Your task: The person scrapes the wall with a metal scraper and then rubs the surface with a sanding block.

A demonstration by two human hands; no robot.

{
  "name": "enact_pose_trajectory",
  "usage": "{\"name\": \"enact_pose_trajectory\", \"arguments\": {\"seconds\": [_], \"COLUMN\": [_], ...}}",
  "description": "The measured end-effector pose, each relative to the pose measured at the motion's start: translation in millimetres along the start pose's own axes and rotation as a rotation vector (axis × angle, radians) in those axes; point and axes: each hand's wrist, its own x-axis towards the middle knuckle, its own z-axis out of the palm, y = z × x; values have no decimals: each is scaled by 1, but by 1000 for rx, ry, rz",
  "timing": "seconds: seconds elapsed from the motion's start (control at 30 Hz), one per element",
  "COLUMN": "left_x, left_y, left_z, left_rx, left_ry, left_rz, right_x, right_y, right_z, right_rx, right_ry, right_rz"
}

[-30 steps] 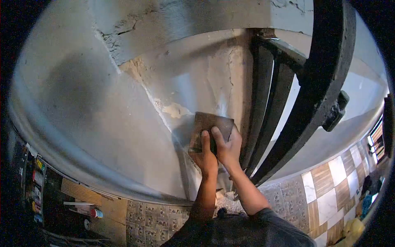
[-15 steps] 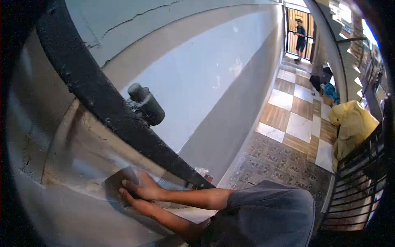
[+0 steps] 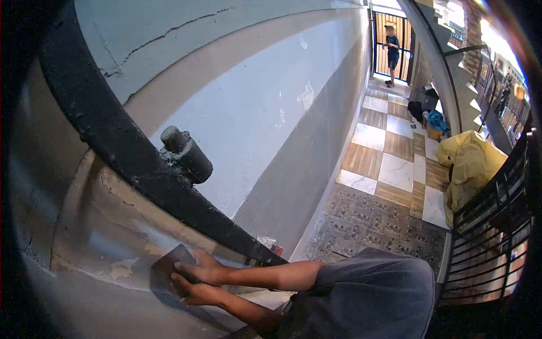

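My right hand (image 3: 208, 268) is the upper one of the pair, its fingers on a dark flat piece (image 3: 165, 270) that lies against the lower wall surface (image 3: 118, 294). Just below it, my left hand (image 3: 195, 291) grips the same piece near its lower edge. A pale, rough patch (image 3: 122, 268) shows on the wall to the left of the piece. Above both hands runs a thick black metal bar (image 3: 144, 181) with a stubby cylinder (image 3: 191, 158) on it.
A person (image 3: 392, 53) stands by a far gate (image 3: 403, 34). Yellow cloth (image 3: 471, 164) hangs by a black railing (image 3: 485, 254) at the right. Checkered tiles (image 3: 395, 172) cover the passage floor, with a blue item (image 3: 437, 121) and other objects along its side.
The view has shifted, so the wall, bar and passage appear further left. Both hands and the dark piece sit slightly lower and further right in the picture, and the pale patch is more exposed.
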Motion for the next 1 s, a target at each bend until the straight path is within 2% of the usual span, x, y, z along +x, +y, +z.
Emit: {"name": "enact_pose_trajectory", "arguments": {"seconds": [0.07,0.13,0.4,0.47,0.53,0.63,0.7,0.77,0.9,0.97,1.0], "left_x": [-1,-5,0,0,-5,-5,5,3,-4,3,0], "left_y": [1,5,-3,0,4,2,-17,-11,-7,-19,-12], "left_z": [1,2,-1,-2,3,2,-7,-8,-3,-12,-12], "left_rx": [-8,88,102,89,28,-18,0,-29,-28,29,37], "left_ry": [-55,-35,-25,-41,41,14,-9,-90,-7,-103,-82], "left_rz": [-29,52,-2,-3,-65,-122,-83,-29,-70,-26,-24], "right_x": [-3,-2,-3,-6,-6,-7,-6,-8,-8,-7,-8], "right_y": [-3,2,4,-9,-6,-2,2,-4,-2,3,9], "right_z": [-3,-1,-2,-3,0,0,-1,-2,-5,-6,-6], "right_rx": [-56,-67,-78,-2,18,-6,-48,-21,-16,-44,-69], "right_ry": [9,27,14,-3,10,23,24,9,-24,-21,-13], "right_rz": [38,27,31,84,50,47,76,83,147,146,148]}}
